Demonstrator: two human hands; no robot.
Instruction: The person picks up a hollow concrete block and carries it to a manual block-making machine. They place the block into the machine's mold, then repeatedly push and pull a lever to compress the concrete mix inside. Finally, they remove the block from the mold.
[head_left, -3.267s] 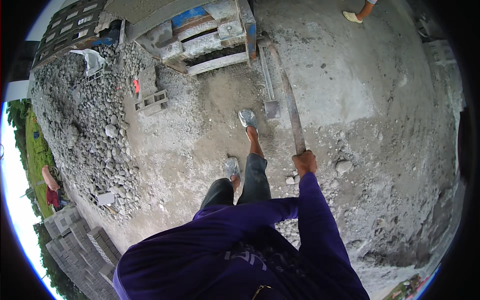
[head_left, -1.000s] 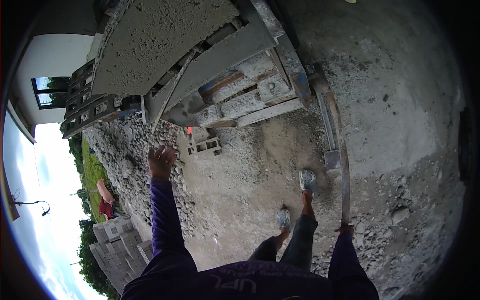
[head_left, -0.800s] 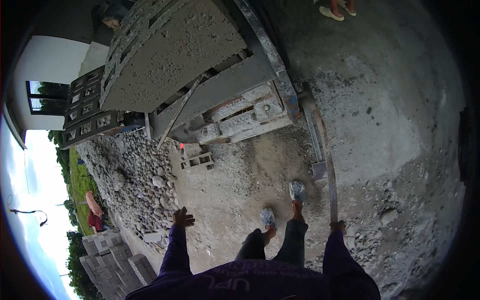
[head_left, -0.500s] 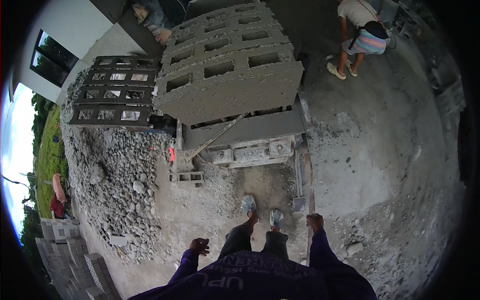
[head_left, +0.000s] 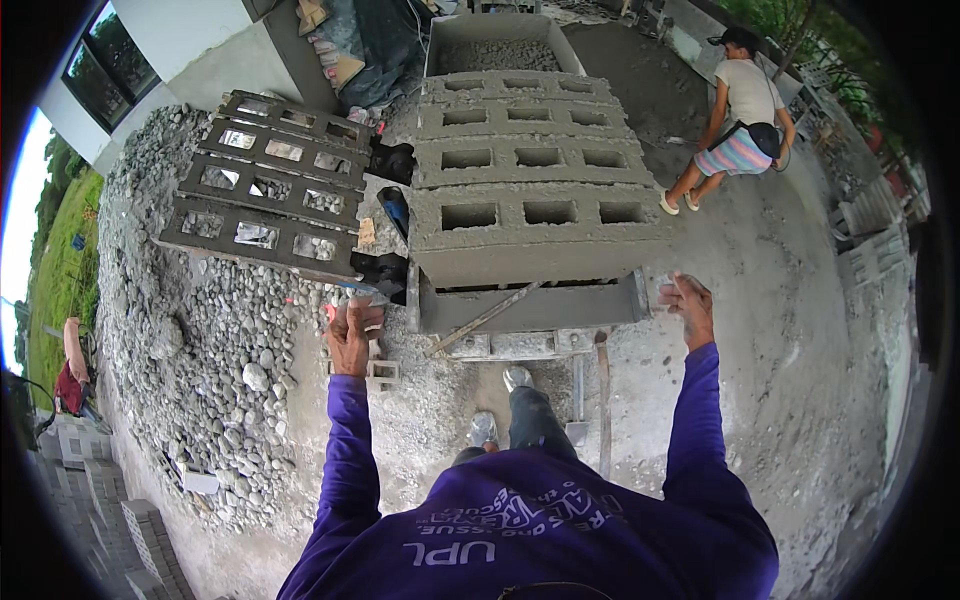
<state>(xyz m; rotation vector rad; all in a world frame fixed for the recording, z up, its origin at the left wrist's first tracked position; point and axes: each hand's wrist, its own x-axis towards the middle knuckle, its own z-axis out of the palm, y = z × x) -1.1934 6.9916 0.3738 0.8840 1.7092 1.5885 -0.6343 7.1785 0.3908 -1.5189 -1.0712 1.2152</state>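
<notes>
Both my arms, in purple sleeves, reach up to a grey block-making machine (head_left: 530, 308). Rows of fresh hollow concrete blocks (head_left: 540, 215) lie on top of it. My left hand (head_left: 352, 338) is closed around a grey handle at the machine's left side. At the machine's right corner my right hand (head_left: 688, 308) has its fingers curled on a small pale grip. A long-handled shovel (head_left: 603, 400) stands against the machine's front, between my arms and beside my feet (head_left: 500, 405).
A gravel pile (head_left: 190, 330) fills the left. Dark slotted pallets (head_left: 270, 200) lie behind it. A small hollow block (head_left: 383, 374) sits by my left hand. One person (head_left: 742, 110) stands at the back right, another (head_left: 70, 365) at far left. Stacked blocks (head_left: 110, 500) sit bottom left.
My right hand has left the shovel, which now stands against the machine. Both hands have risen to the machine's sides. My view has tilted up over the blocks.
</notes>
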